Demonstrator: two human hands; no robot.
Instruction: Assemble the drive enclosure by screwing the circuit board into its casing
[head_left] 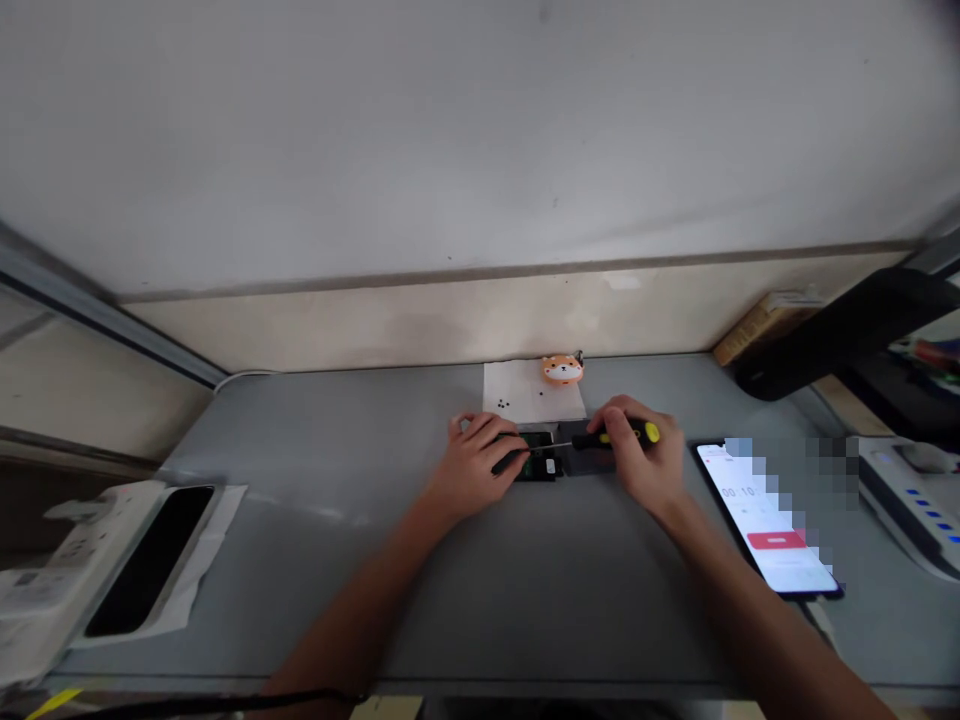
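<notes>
Device (538, 470) lies just below frame centre, its left end under our left hand (480, 462), fingers curled, whether gripping we cannot tell; our right hand (643, 455) clamps a screwdriver (588, 441) pointing leftward.

Grey tabletop (300, 430), pale wall (480, 130) behind (faintly specked), cream strip (337, 325) below it, soft dim light

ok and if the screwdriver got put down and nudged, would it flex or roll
The screwdriver would probably stay stiff, given its thin, straight shaft. Its thick handle may roll, though the right hand hides much of its shape. It looks likely handle-heavy.
</notes>
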